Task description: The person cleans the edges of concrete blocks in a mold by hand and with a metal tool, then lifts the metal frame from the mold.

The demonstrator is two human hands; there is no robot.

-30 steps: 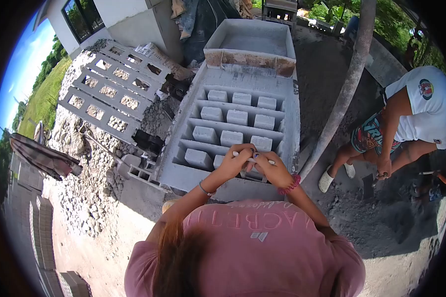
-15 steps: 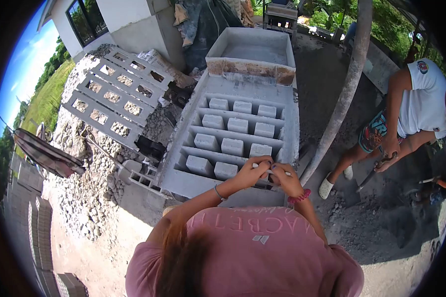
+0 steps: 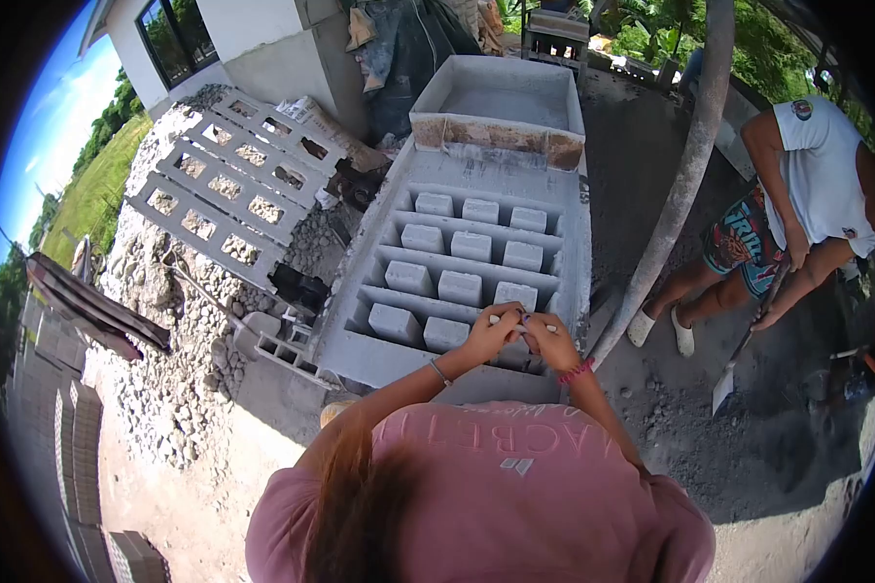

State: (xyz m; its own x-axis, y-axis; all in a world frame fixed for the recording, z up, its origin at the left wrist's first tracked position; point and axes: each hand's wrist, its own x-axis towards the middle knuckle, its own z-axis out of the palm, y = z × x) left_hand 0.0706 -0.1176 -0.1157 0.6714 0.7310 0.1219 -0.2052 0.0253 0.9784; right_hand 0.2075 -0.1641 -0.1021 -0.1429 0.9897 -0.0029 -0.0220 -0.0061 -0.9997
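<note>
My left hand [image 3: 492, 335] and my right hand [image 3: 552, 344] are closed close together over the front right corner of a grey block mould [image 3: 369, 262]. A thin pale stick [image 3: 496, 320] runs through the fingers of both hands, which hide most of it. Under and just beyond them, a squared grey core [image 3: 515, 295] stands in the mould. Several more such cores rise in rows between thin partitions, with another core [image 3: 445, 334] just left of my left hand.
A shallow open tray [image 3: 501, 97] sits at the mould's far end. Left lie a slotted grey plate [image 3: 233, 185], gravel [image 3: 165, 408] and a shovel [image 3: 258, 330]. A slanting pole [image 3: 676, 185] stands right, before a co-worker [image 3: 817, 185] gripping a long-handled tool [image 3: 749, 335].
My hands stay together at the same corner, with only a small shift of grip. At right, the co-worker's near foot has moved back and the tool's blade has swung right.
</note>
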